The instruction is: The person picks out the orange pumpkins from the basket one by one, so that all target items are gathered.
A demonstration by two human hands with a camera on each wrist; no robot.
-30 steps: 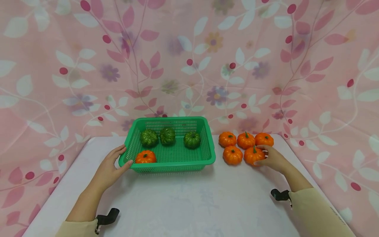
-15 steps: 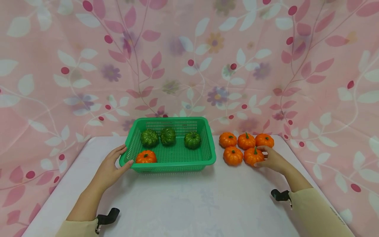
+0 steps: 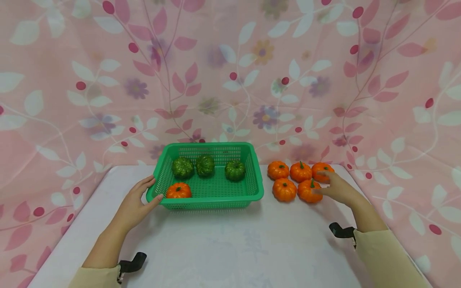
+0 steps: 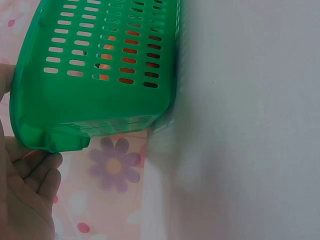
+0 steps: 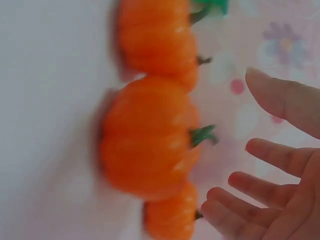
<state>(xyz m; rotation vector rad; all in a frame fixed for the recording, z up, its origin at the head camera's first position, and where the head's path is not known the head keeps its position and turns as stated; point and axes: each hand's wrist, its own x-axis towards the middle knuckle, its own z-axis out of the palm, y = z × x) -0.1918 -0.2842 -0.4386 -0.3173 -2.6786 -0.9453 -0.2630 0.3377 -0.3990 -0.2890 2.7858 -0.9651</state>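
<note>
A green plastic basket [image 3: 205, 203] stands on the table with several small pumpkins inside. My left hand [image 3: 135, 204] holds its left end, thumb on the near rim and fingers at the side; the left wrist view shows the fingers bent under the rim corner. On the right, orange pumpkins are set in two rows. My right hand [image 3: 340, 190] hovers just above the front right pumpkin [image 3: 309, 191], its fingers spread and holding nothing. In the right wrist view that pumpkin [image 5: 147, 137] is apart from the fingertips [image 5: 257, 145].
Inside the basket, three green pumpkins, one of them a dark green pumpkin [image 3: 235, 171], lie towards the back, and an orange pumpkin [image 3: 179, 191] sits at the front left. A white cloth [image 3: 216, 248] covers the table. Pink floral fabric [image 3: 230, 80] hangs behind.
My right hand has come off the front right pumpkin, rising a little and shifting right, with its fingers spreading. The pumpkin stays in its place. My left hand keeps its hold on the basket.
</note>
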